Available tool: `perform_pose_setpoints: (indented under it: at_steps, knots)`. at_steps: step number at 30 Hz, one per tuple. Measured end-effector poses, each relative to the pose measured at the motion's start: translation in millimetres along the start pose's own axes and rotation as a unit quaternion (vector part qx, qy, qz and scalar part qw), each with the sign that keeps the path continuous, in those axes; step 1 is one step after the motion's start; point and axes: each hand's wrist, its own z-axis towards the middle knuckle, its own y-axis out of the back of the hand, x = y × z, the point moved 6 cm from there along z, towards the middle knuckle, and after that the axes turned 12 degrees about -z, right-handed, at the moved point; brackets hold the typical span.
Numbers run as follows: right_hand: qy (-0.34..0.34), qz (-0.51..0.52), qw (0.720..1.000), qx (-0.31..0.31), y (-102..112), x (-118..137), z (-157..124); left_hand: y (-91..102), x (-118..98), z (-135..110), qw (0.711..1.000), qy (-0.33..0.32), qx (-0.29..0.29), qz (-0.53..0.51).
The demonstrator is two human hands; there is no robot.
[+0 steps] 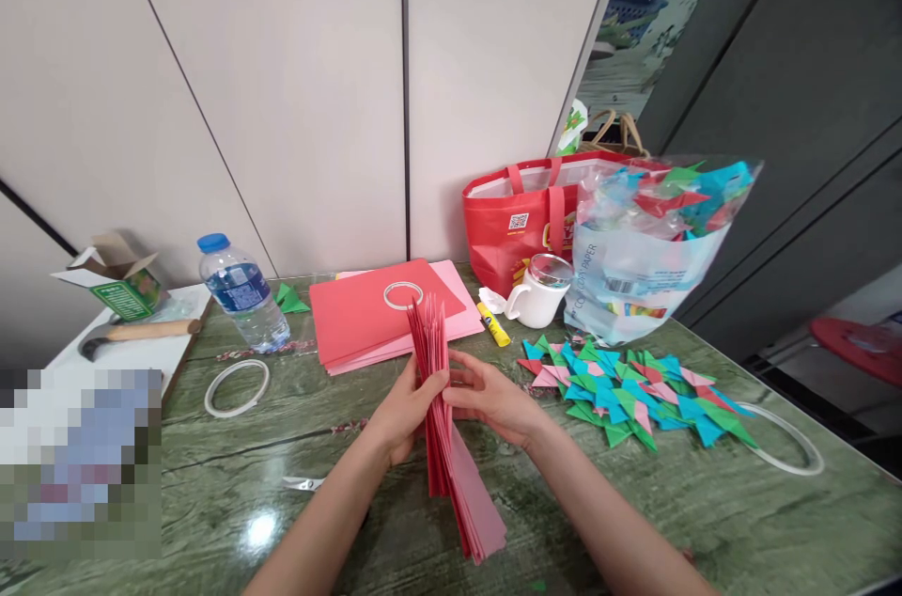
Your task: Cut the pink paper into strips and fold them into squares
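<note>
Both hands grip a bundle of paper strips point(438, 469), red with pink along one side, above the middle of the counter point(225, 502). The left hand point(403, 413) closes on it with the thumb across the front; the right hand point(486, 397) has its fingers pressed to the other side. The bundle stands at a tilt — its top edges close together, its lower ends splayed toward the counter's near edge.

Beyond it, toward the back edge, lies a stack of red sheets point(366, 319) over pink sheets point(461, 295), with a ring of tape point(403, 307) on top. A yellow glue stick point(493, 325) lies just right of the sheets, near a lidded white mug point(536, 303). Behind stand a red bag point(489, 234) and a clear-topped bag point(627, 281) full of coloured folded paper.

Toward the right edge, green, blue, red and pink paper triangles point(620, 389) spread out beside a larger ring point(812, 460). On the left are a water bottle point(243, 300), a green folded piece point(290, 298) and a second tape ring point(240, 411). Scissors point(303, 483) lie partly hidden by the left forearm. A hammer point(145, 331) and an opened box point(127, 293) rest farther left — the area below them is blurred out.
</note>
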Motion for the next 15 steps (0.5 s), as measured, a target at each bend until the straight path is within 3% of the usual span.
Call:
perform_pose_setpoints:
  at_steps: [7,11,13,15]
  knots:
    - [0.098,-0.23,0.965,-0.086,-1.6,-9.9,9.8,10.0,-8.2,-0.2,0.999,-0.013,-0.014,0.038]
    - [0.068,-0.143,0.966,-0.206,22.3,-12.2,9.8,19.2,-20.6,1.0,0.998,-0.05,-0.038,0.017]
    - [0.059,-0.049,0.979,-0.188,25.9,-7.3,7.9,17.0,-27.5,0.8,0.998,-0.064,-0.009,-0.005]
    - [0.08,-0.002,0.993,-0.087,15.1,4.3,6.0,13.5,-32.6,0.5,0.996,-0.086,0.021,-0.006]
